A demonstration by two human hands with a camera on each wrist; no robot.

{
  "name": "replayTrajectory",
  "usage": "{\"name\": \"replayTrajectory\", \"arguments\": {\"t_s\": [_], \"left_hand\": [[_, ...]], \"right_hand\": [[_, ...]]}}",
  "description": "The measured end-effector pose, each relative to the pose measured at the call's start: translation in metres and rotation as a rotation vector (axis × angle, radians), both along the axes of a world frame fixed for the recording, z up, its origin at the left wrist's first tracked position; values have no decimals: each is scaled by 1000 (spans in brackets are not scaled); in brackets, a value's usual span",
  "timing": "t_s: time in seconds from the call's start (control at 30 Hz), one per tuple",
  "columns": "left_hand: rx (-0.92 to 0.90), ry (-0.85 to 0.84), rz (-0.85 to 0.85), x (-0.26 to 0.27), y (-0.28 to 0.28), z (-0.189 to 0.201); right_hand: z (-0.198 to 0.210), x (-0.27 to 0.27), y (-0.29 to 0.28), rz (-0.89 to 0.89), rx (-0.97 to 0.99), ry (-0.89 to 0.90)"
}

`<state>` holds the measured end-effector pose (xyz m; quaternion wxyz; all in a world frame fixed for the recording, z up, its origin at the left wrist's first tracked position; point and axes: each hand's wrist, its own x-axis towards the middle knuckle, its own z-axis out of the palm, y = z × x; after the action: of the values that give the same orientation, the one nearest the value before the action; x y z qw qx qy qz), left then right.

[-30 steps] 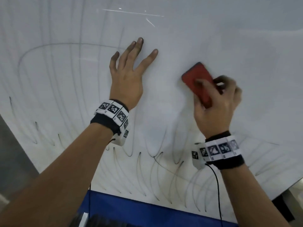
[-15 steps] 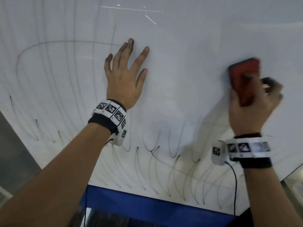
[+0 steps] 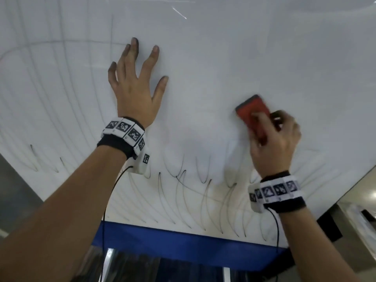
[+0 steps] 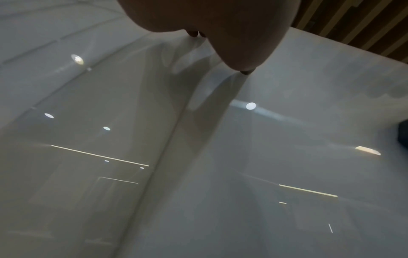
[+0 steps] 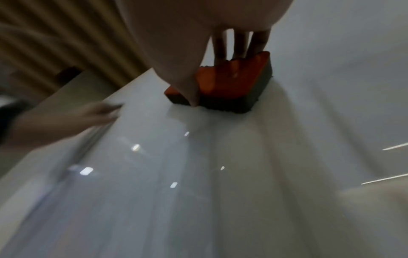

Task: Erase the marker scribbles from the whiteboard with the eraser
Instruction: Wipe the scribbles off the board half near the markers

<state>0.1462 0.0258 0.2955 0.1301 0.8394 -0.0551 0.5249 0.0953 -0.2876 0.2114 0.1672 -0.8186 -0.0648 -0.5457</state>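
The whiteboard [image 3: 223, 58] fills the head view. Dark marker scribbles [image 3: 183, 192] loop along its lower part and faint curved lines cover its left side. A red eraser [image 3: 251, 111] with a dark felt base lies flat on the board at centre right, and my right hand [image 3: 272, 137] grips it with thumb and fingers round its sides. In the right wrist view the eraser [image 5: 232, 83] presses on the board under my fingers [image 5: 240, 43]. My left hand [image 3: 134, 84] lies flat on the board with fingers spread, to the left of the eraser; its fingertips are ink-stained.
A blue band [image 3: 183, 241] runs under the board's lower edge. The board's right edge [image 3: 345, 186] slants down at lower right, with a dark object [image 3: 329, 224] beyond it. A slatted wooden wall [image 4: 353, 21] stands beyond the board's far edge.
My right hand has swept the eraser from the right back toward the centre and lower on the board. My left hand stays flat on the board, thumb spread wider.
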Motion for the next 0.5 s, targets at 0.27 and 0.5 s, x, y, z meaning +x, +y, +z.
{"name": "replayTrajectory", "arguments": {"t_s": [0.27, 0.5], "left_hand": [[-145, 82, 60, -8, -36, 2], [-118, 63, 58, -4, -34, 1]], "right_hand": [[-45, 6, 41, 83, 7, 32], [-19, 2, 17, 86, -93, 76]]}}
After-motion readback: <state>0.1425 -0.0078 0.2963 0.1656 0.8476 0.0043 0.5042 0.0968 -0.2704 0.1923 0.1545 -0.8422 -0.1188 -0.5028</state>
